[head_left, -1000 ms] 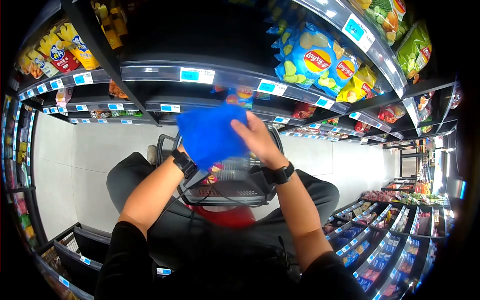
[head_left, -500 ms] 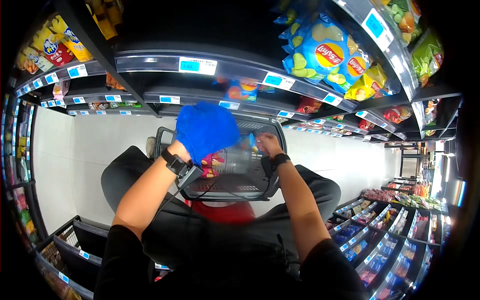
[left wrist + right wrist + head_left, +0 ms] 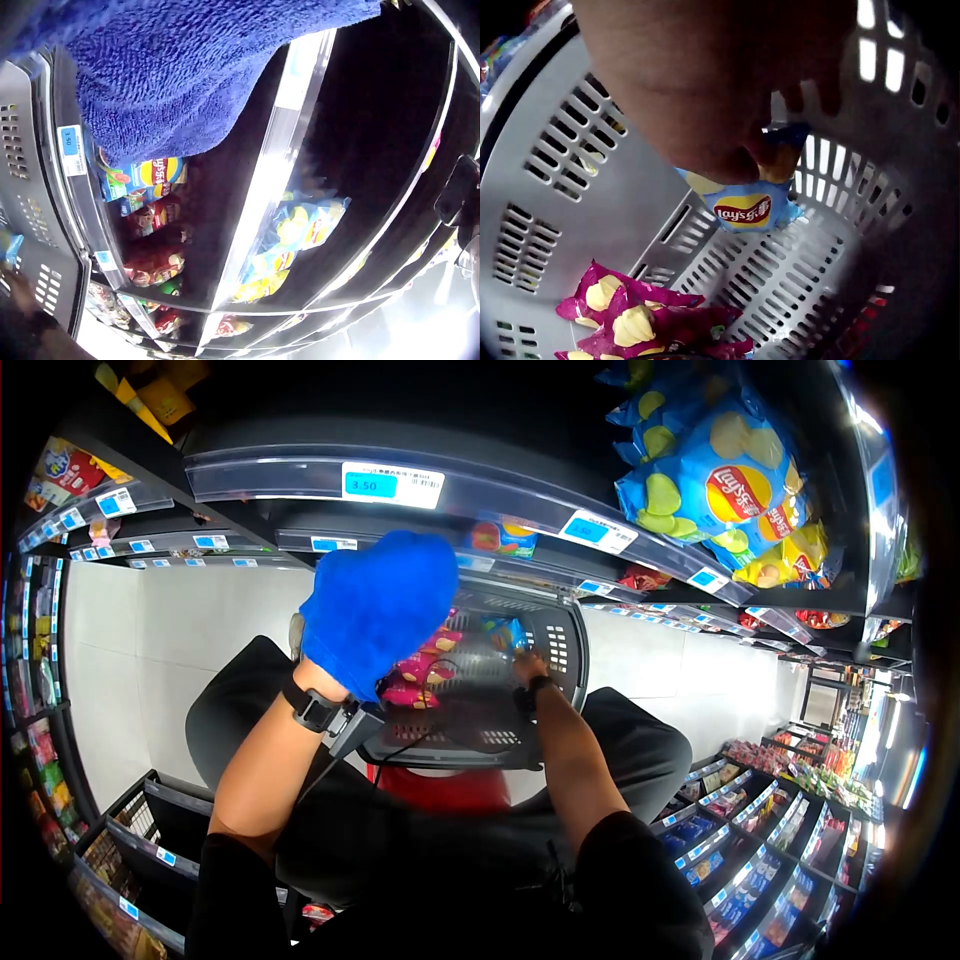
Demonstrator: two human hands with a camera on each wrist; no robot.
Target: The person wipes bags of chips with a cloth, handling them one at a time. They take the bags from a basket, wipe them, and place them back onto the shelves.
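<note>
A blue cloth [image 3: 385, 605] covers my left hand [image 3: 326, 678]; only its base near the wrist shows and the fingers are hidden. The cloth's fluffy surface [image 3: 172, 82] fills the upper left wrist view, before the shelf. Down inside the grey basket [image 3: 565, 705], my right hand [image 3: 528, 668] holds a small blue Lay's bag [image 3: 508, 632] by its top. The right wrist view shows that bag [image 3: 742, 212] hanging below the fingers of the hand [image 3: 697, 82], above the slotted basket floor. Several pink bags [image 3: 415, 685] lie at the basket's left side.
Dark shelves with price tags [image 3: 392, 485] stand beyond the basket. Large blue Lay's bags [image 3: 715, 480] and a yellow bag [image 3: 785, 560] sit at upper right. Cables cross the basket near both wrists, and a red object [image 3: 445, 788] is below it.
The right hand has left the cloth and moved down into the basket with the small blue bag. The left hand and cloth have shifted left and up; the view has moved closer to the shelf.
</note>
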